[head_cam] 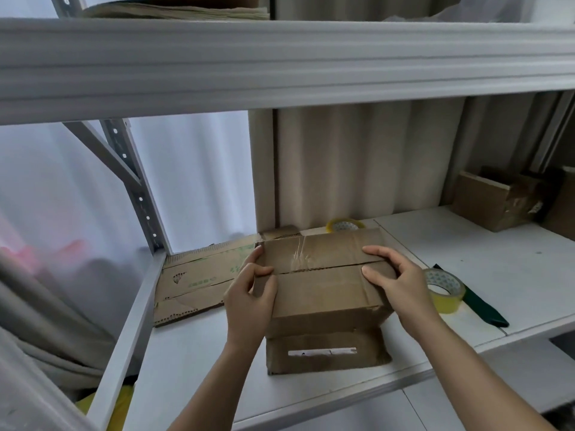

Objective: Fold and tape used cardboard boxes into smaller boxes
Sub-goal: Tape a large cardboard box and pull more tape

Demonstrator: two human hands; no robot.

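Note:
A brown cardboard box [320, 284] stands on the white shelf [193, 362], its two top flaps closed with a seam across the middle and clear tape on the far flap. My left hand [249, 293] grips its left edge, thumb on the seam. My right hand [395, 278] holds the right edge, fingers pressing both flaps. A loose flap with a white label [323, 353] lies flat in front of the box. A yellow tape roll [445, 290] sits right of my right hand. A second roll [343, 225] stands behind the box.
Flattened cardboard with green print [193, 281] lies to the left. A dark green cutter [479, 306] lies beside the yellow roll. Another cardboard box [497, 200] stands at the back right. The upper shelf beam [280, 63] hangs overhead; a metal upright [133, 185] stands left.

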